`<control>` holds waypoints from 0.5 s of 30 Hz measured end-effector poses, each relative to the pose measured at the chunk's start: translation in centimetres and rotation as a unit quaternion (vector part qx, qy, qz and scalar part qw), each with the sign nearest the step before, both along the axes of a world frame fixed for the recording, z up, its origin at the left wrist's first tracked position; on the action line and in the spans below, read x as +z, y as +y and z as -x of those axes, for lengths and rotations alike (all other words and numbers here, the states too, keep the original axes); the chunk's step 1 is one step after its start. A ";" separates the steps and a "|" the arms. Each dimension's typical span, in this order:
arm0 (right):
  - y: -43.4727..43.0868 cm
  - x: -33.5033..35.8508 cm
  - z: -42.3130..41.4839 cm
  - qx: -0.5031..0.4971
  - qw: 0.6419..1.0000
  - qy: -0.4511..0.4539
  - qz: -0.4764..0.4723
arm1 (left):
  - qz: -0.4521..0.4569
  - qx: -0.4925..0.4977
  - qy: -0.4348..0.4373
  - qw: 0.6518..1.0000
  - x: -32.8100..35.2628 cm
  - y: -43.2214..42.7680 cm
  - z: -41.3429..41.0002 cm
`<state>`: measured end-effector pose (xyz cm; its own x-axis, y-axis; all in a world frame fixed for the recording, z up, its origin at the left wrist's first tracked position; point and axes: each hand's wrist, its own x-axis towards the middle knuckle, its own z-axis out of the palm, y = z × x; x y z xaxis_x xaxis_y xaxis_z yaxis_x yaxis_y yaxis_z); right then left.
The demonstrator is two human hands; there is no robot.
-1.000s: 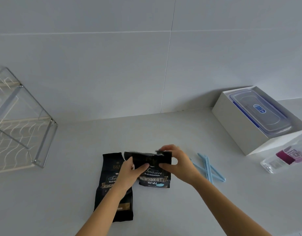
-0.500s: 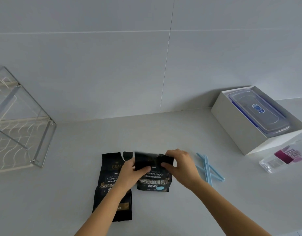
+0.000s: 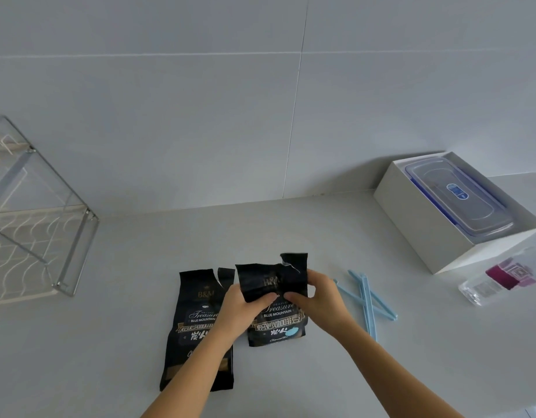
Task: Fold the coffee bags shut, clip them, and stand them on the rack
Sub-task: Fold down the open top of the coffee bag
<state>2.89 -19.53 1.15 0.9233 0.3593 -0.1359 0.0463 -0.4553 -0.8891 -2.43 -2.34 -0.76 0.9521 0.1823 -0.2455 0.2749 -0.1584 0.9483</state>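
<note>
Two black coffee bags lie on the grey counter. The right bag (image 3: 277, 324) has its torn top flap up and unfolded. My left hand (image 3: 242, 312) pinches that bag's left side, and my right hand (image 3: 318, 300) pinches its right side just below the flap. The left bag (image 3: 197, 324) lies flat with its torn top open, partly under my left forearm. Light blue clips (image 3: 367, 300) lie crossed on the counter right of my right hand. The wire rack (image 3: 40, 233) stands at the far left.
A white box (image 3: 411, 218) holding a clear lidded container (image 3: 459, 197) sits at the back right. A clear bottle (image 3: 502, 279) with a purple label lies in front of it. A tiled wall runs behind the counter.
The right bag's top was folded down between my hands; now the flap stands up unfolded. Both hands stayed on the bag.
</note>
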 end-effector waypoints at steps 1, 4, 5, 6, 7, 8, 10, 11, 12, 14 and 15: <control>0.1 -0.1 0.0 -0.007 1.000 -0.004 0.003 | 0.005 -0.001 0.002 1.000 -0.1 0.1 0.1; 0.2 -0.5 0.6 -0.005 1.000 -0.005 0.004 | -0.035 -0.004 -0.021 0.999 -0.3 0.7 0.4; 0.2 -0.6 0.8 -0.004 1.000 -0.007 0.005 | -0.055 -0.011 -0.033 0.998 -0.4 0.9 0.5; 0.1 -0.7 0.9 -0.003 1.000 -0.009 0.002 | -0.064 -0.011 -0.037 0.997 -0.3 1.0 0.6; 0.1 -0.7 0.9 -0.005 1.000 -0.007 -0.012 | -0.055 -0.005 -0.032 0.998 -0.3 1.0 0.6; 0.1 -0.7 1.0 -0.010 0.999 -0.002 -0.033 | -0.031 0.011 -0.019 0.999 -0.4 0.8 0.6; 0.1 -0.5 1.0 -0.019 0.997 0.012 -0.073 | 0.036 0.045 0.015 0.998 -0.3 0.5 0.5; 0.1 -0.5 1.0 -0.024 0.995 0.020 -0.090 | 0.064 0.050 0.031 0.996 -0.1 0.5 0.5; 0.0 -0.4 1.0 -0.031 0.993 0.032 -0.110 | 0.088 0.048 0.048 0.994 0.1 0.5 0.4; -0.4 -0.3 1.0 -0.052 0.984 0.067 -0.156 | 0.130 0.043 0.087 0.987 0.1 0.7 0.2; -0.6 -0.4 1.0 -0.068 0.980 0.079 -0.171 | 0.143 0.039 0.103 0.984 0.1 0.8 0.2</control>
